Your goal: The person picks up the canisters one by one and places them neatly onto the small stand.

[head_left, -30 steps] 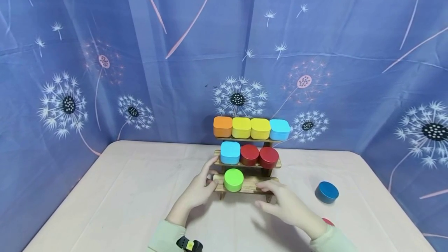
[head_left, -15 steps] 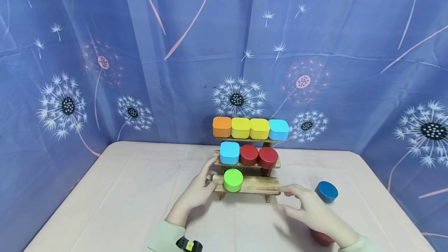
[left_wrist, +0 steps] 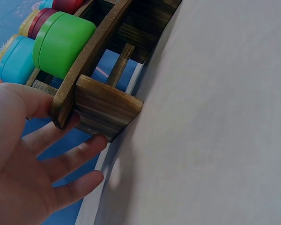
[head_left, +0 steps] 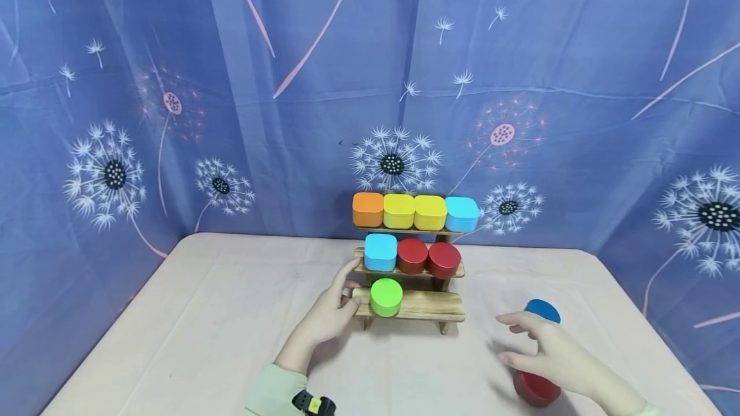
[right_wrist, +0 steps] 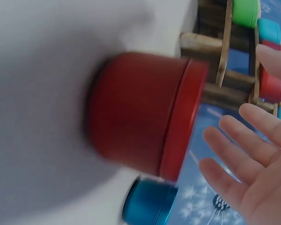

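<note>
My left hand (head_left: 326,313) holds the left end of a three-tier wooden stand (head_left: 430,303), thumb at the lowest plank's end. In the left wrist view the other fingers spread beside the stand's leg (left_wrist: 107,103). A round green tin (head_left: 385,297) sits toward the left of the lowest tier. My right hand (head_left: 561,352), fingers loosely bent and holding nothing, hovers right of the stand. Close by is a round dark red tin (head_left: 534,390), partly covered by the hand in the head view but fully visible in the right wrist view. Beyond the hand shows a round blue tin (head_left: 543,309).
The middle tier bears a square light blue tin (head_left: 380,252) and two round red tins (head_left: 412,255). On the top tier stand an orange tin (head_left: 367,209), two yellow tins (head_left: 399,210) and a light blue tin (head_left: 462,213). A blue dandelion curtain (head_left: 300,146) hangs behind the table (head_left: 231,326).
My right hand has moved right, from the lowest tier's right end out toward the loose red and blue tins. The left hand stays at the stand's left end.
</note>
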The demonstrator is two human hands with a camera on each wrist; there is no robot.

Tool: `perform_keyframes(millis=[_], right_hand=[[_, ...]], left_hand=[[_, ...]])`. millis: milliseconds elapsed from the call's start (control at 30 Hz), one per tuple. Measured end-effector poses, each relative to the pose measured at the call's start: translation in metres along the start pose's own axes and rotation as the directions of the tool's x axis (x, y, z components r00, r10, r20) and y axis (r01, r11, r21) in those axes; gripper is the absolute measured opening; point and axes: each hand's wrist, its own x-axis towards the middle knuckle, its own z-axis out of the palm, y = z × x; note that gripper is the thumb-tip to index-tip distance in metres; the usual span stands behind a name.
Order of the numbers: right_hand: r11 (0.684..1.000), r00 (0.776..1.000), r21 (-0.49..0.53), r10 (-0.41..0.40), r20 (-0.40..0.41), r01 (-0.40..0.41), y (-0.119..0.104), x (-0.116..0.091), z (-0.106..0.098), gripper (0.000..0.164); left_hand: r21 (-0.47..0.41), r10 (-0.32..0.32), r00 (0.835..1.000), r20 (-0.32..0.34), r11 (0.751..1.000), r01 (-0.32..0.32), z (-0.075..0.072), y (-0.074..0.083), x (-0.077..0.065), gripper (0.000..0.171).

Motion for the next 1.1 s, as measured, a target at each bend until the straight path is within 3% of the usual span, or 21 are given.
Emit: perform_keyframes(millis=[133, 367, 733, 933, 1100], right_hand=[[0.998, 0.994, 0.015, 0.054, 0.098, -0.056, 0.011, -0.007, -0.007, 0.053], [0.977, 0.961, 0.106, 0.156, 0.229, -0.184, 0.028, -0.019, -0.013, 0.065], [0.946, 0.919, 0.151, 0.228, 0.322, -0.287, 0.039, -0.032, -0.008, 0.070], [0.900, 0.883, 0.202, 0.296, 0.364, -0.385, 0.036, -0.034, -0.003, 0.072], [0.913, 0.895, 0.200, 0.272, 0.355, -0.356, 0.035, -0.035, -0.001, 0.062]], left_hand=[[-0.003, 0.002, 1.000, 0.001, 1.000, -0.002, 0.000, 0.000, 0.001, 0.072], [-0.009, 0.005, 1.000, 0.003, 1.000, -0.005, 0.001, 0.000, 0.002, 0.072], [-0.011, 0.004, 1.000, 0.002, 1.000, -0.004, 0.001, 0.000, 0.002, 0.073], [-0.013, 0.007, 1.000, -0.002, 1.000, -0.007, 0.001, 0.000, 0.001, 0.073], [-0.009, 0.004, 1.000, -0.006, 1.000, -0.004, 0.001, 0.000, -0.001, 0.072]])
